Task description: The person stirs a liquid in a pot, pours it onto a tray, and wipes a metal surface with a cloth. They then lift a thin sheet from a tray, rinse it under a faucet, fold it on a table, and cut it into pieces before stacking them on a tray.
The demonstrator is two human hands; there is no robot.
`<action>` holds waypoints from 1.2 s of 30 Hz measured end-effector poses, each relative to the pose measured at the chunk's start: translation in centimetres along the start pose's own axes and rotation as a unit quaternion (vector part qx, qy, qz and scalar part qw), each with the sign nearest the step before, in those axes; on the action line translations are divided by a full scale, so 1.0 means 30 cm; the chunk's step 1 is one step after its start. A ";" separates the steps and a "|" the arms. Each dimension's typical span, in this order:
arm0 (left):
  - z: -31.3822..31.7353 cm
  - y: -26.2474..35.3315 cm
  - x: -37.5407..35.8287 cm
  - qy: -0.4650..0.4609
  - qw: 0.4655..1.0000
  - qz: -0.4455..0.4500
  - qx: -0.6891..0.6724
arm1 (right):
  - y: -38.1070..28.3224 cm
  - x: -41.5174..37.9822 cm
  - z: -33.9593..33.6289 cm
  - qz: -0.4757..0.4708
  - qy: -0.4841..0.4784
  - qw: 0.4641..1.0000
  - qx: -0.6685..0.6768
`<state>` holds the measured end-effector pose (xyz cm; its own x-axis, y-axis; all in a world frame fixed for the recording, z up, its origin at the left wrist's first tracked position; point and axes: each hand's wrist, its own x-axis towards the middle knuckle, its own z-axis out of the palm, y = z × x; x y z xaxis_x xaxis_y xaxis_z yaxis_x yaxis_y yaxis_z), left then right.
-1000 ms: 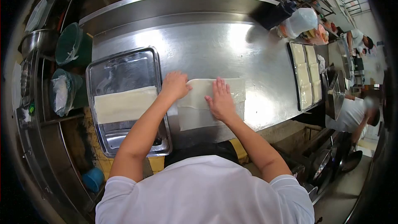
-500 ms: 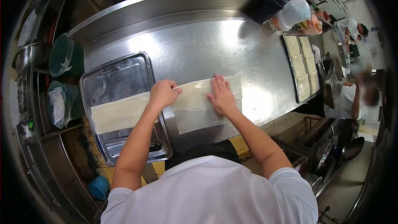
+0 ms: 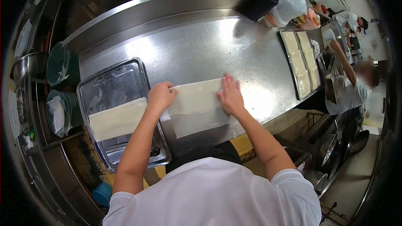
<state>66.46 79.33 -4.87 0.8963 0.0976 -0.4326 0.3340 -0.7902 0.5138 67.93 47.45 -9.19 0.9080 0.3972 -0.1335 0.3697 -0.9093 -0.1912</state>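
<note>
A long strip of pale dough lies across a metal tray (image 3: 112,75) and the steel table (image 3: 190,50). Its left part (image 3: 117,119) rests on the tray; its right part (image 3: 197,95) is on the table, with a thin translucent layer (image 3: 199,122) showing along the near side. My left hand (image 3: 162,96) pinches the dough's far edge beside the tray's right rim. My right hand (image 3: 230,95) lies on the dough's right end, its fingers stretched out and slightly blurred.
A dark tray (image 3: 296,93) with several pale dough pieces stands at the table's right end. Behind it are plastic bags (image 3: 289,9) and a dark bottle (image 3: 266,4). Green bins (image 3: 63,65) stand at the left. A person (image 3: 349,90) works at the far right.
My right hand has slid to the right along the dough. My left hand still holds the dough's edge. The person at the right has raised an arm.
</note>
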 end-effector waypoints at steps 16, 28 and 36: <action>0.052 0.005 -0.020 0.146 0.977 0.154 -0.037 | 0.059 -0.073 -0.031 -0.038 -0.017 0.998 -0.046; 0.058 0.001 -0.037 0.152 0.976 0.148 -0.048 | 0.073 -0.105 -0.042 -0.151 -0.077 0.986 -0.004; 0.045 0.009 -0.042 0.139 0.981 0.131 -0.041 | 0.133 -0.034 -0.058 -0.129 -0.047 0.989 -0.047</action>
<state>65.03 78.17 -5.18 0.9957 0.0672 -0.0645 0.0930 -0.7594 0.6440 68.82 43.20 -8.13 0.7604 0.6230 -0.1834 0.6069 -0.7822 -0.1407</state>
